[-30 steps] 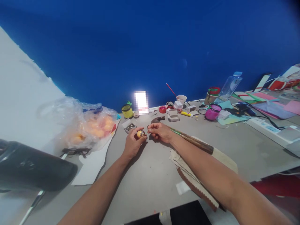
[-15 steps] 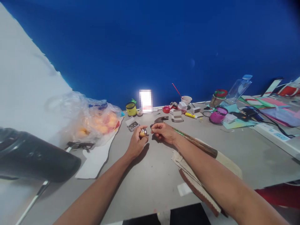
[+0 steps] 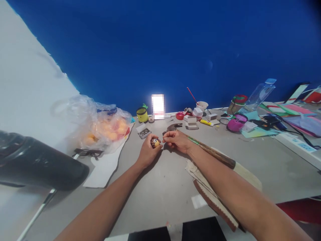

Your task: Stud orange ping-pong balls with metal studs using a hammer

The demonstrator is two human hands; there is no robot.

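My left hand (image 3: 148, 150) is closed around a small orange ball (image 3: 157, 143), part of which is covered with shiny metal tack heads. Just to the right, my right hand (image 3: 175, 140) pinches its thumb and fingers together, a small gap away from the ball. Whatever lies between those fingertips is too small to make out. Beyond my left hand, an open little box (image 3: 143, 131) holds several shiny metal tacks. A claw hammer (image 3: 210, 152) lies behind and under my right forearm, its head pointing away from me.
A clear plastic bag (image 3: 107, 125) of orange balls sits at the left, near a dark cylinder (image 3: 45, 164). Cloth with a brown edge (image 3: 215, 204) lies under my right forearm. A bottle (image 3: 260, 95), coloured sheets (image 3: 298, 115) and a power strip (image 3: 298, 142) are at the right.
The ball has turned in my left hand: its metal-covered side now faces up and left, with bare orange at the right. My right hand stays pinched. The whole view has shifted slightly.
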